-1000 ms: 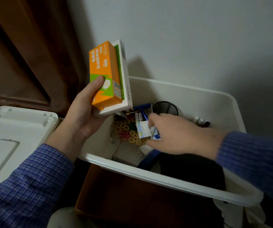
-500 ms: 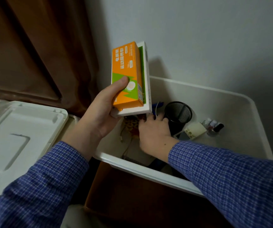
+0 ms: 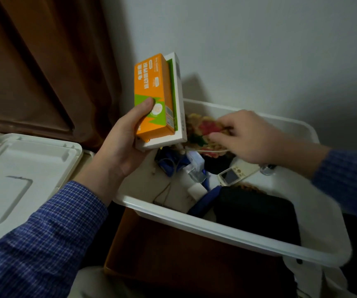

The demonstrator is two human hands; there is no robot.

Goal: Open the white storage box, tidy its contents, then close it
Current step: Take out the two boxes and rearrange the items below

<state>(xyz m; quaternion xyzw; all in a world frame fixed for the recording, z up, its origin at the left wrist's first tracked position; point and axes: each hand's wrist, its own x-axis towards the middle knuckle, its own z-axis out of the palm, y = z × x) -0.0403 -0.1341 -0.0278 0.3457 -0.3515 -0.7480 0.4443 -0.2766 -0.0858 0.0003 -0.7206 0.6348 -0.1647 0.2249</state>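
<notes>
Lid (image 3: 23,166) parked far left, off the box. Left hand (image 3: 123,145) gripping orange box (image 3: 151,95) plus white box (image 3: 178,100), likely held clear. Right hand (image 3: 248,136) pinching colourful mat (image 3: 203,130) above open white storage box (image 3: 194,222), presumably repositioning.

Right hand (image 3: 252,138) came up out of the open white plastic storage box (image 3: 216,229) and now pinches a flat multicoloured patterned piece (image 3: 205,130), red, green and tan, lifted near the back wall. Half a second ago it was pressed down among the contents. A white remote control (image 3: 237,172) is now exposed.
</notes>
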